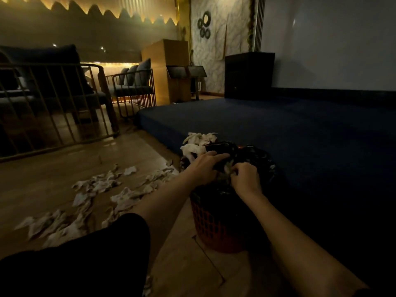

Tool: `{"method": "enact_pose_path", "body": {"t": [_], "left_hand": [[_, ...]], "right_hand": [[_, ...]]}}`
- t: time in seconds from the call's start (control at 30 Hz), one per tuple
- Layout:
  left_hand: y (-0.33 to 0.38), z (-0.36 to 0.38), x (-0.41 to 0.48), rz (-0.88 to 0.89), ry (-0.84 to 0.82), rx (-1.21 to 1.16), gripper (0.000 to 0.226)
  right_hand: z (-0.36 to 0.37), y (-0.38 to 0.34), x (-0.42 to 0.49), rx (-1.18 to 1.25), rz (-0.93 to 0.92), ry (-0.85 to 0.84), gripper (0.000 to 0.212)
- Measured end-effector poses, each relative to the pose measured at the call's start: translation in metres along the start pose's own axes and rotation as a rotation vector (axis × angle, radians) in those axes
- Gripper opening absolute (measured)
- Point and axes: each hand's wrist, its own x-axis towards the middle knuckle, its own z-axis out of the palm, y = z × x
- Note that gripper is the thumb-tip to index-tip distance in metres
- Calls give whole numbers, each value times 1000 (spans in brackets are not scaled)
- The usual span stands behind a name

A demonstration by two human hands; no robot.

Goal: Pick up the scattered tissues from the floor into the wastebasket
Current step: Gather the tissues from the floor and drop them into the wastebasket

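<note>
**Hands at bin mouth, floor tissues off to the left**

Dim room, wood floor [53, 181], dark blue mat [278, 129] on the right. A red mesh wastebasket [211, 224] with a black liner [257, 159] is placed at the mat's edge, directly ahead.

Both hands are held at the bin's near rim. Left hand [203, 167]: fingers extended and laid together across the liner's edge, index reaching toward the bin's centre. Right hand [245, 179]: fingers curled in, pinching something pale at the rim; whether it is tissue or liner cannot be told in this light.

A wad of white tissues [198, 142] is seen at the bin's far-left rim, half in, half spilling over. It looks stuffed rather than dropped.

Key relation: the scattered tissues [96, 189] are spread in a band on the floor, well to the left of the bin and of both hands, running from near the bin's left side back toward the black-clad knee [85, 260] at lower left. The left hand is the nearer one; a leftward and downward reach is called for. The right hand would have to cross the body.

Judged progress: partial; much is left on the floor.
</note>
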Motion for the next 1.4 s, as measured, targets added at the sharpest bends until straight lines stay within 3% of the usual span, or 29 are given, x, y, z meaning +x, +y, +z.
{"method": "enact_pose_path", "body": {"t": [0.17, 0.3, 0.4, 0.57, 0.63, 0.7, 0.87, 1.03, 1.23, 1.3, 1.4], "left_hand": [[-34, -20, -54, -27, 286, -33, 45], [-94, -17, -133, -160, 289, -38, 34], [-146, 13, -210, -338, 157, -36, 34], [-210, 74, -357, -690, -159, -45, 54], [-218, 98, -404, -729, -211, -61, 62], [-217, 119, -428, -738, -204, -117, 69], [-200, 152, -404, -705, -203, -173, 69], [-192, 165, -392, -695, -104, -113, 30], [-185, 156, -409, -686, -30, -193, 29], [-184, 154, -418, -680, -21, -175, 24], [-183, 150, -429, -676, -54, -141, 22]], "right_hand": [[7, -40, -29, -31, -174, 183, 23], [40, -90, -81, 109, -425, 227, 19], [100, -113, -129, 164, -455, 17, 22], [200, -122, -200, 126, -359, -584, 43], [229, -114, -219, 80, -322, -762, 50], [254, -99, -235, -25, -341, -825, 54], [260, -74, -273, -185, -426, -621, 26], [254, -56, -296, -14, -354, -527, 27], [210, -65, -313, 199, -267, -532, 20], [199, -53, -343, 166, -338, -606, 24], [189, -43, -376, 76, -474, -509, 35]]}}
